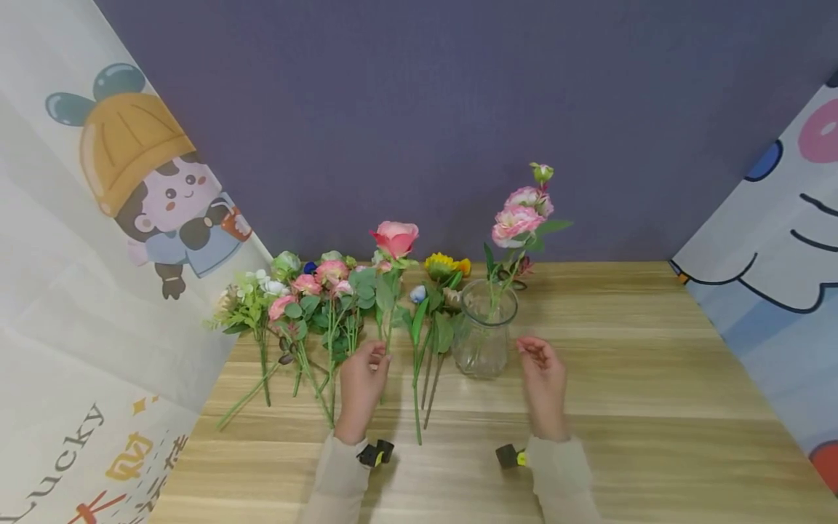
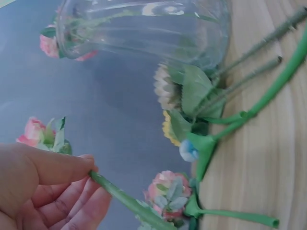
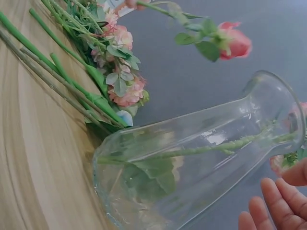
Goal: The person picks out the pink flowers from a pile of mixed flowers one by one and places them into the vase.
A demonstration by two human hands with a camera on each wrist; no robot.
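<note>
My left hand (image 1: 364,386) pinches the green stem (image 2: 127,201) of a pink rose (image 1: 396,239), whose bloom stands upright above the other flowers. In the right wrist view that rose (image 3: 234,41) hangs beside the glass vase (image 3: 206,143). The clear vase (image 1: 481,342) stands upright on the table, with one stem of pink-white blossoms (image 1: 517,222) leaning right out of its mouth. Just right of the vase, my right hand (image 1: 545,386) holds nothing, its fingers (image 3: 278,196) relaxed and loosely bent near the vase's neck.
Several flowers with pink, white and green heads (image 1: 308,291) lie left of the left hand. Between that hand and the vase lie a yellow sunflower (image 1: 441,266) and a pale blue bud (image 1: 417,294) on a long stem. A dark wall (image 1: 419,131) stands behind the wooden table (image 1: 641,393).
</note>
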